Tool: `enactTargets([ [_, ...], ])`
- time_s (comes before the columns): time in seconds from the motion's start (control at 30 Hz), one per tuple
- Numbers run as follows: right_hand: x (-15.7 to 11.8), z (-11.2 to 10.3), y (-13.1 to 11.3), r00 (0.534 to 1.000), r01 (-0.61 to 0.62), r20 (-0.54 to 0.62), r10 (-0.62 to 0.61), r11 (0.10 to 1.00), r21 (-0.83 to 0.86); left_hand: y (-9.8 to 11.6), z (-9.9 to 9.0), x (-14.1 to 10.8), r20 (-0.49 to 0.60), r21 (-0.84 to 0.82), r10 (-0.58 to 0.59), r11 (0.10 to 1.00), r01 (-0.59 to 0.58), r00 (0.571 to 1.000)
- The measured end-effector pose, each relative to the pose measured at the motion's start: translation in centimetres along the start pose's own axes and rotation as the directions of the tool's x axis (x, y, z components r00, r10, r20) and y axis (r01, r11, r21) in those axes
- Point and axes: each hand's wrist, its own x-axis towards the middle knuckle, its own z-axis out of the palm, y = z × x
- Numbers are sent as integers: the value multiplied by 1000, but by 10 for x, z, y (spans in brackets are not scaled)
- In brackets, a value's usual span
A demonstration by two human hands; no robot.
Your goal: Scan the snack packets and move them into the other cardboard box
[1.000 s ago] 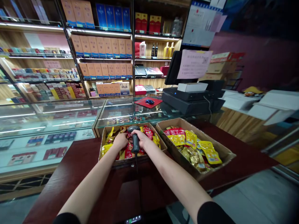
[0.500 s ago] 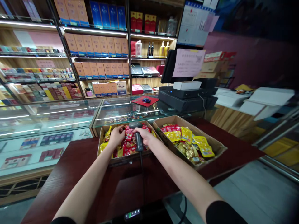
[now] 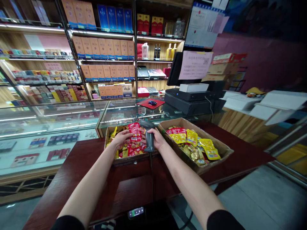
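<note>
My left hand [image 3: 122, 138] grips a red snack packet [image 3: 135, 132] by its left edge, just above the left cardboard box [image 3: 124, 159]. My right hand [image 3: 156, 138] is wrapped around the handle of a dark grey barcode scanner [image 3: 150, 140], whose head is beside the packet's upper right. Some fingers of my right hand also reach toward the packet's right side; whether they touch it I cannot tell. Red and yellow snack packets [image 3: 135, 149] fill the left box below. The scanner's cable [image 3: 152, 172] runs down across the dark red tabletop.
To the right sits another cardboard box [image 3: 223, 153] of yellow, gold and red packets. Behind are a glass counter [image 3: 120, 110], a mouse [image 3: 152, 103] on a red pad and a monitor [image 3: 175, 68]. A lit device [image 3: 136, 212] lies at the near edge.
My left hand has lifted a red packet up out of the left box. The scanner has turned more upright and shifted slightly right in my right hand. The view has shifted a little.
</note>
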Motion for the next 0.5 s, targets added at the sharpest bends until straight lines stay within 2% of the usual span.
enactTargets([
  [0.13, -1, -1, 1, 1000, 19, -14, -20, 1000, -9, 0, 1, -1, 26, -57, 20, 998, -18, 999],
  [0.3, 2, 0, 2, 998, 17, -61, -19, 1000, -26, 3, 2, -3, 96, -46, 20, 999, -16, 995],
  [0.5, 4, -1, 3, 1000, -3, -18, 3, 1000, -20, -1, -3, 4, 60, -22, 7, 1000, -6, 998],
])
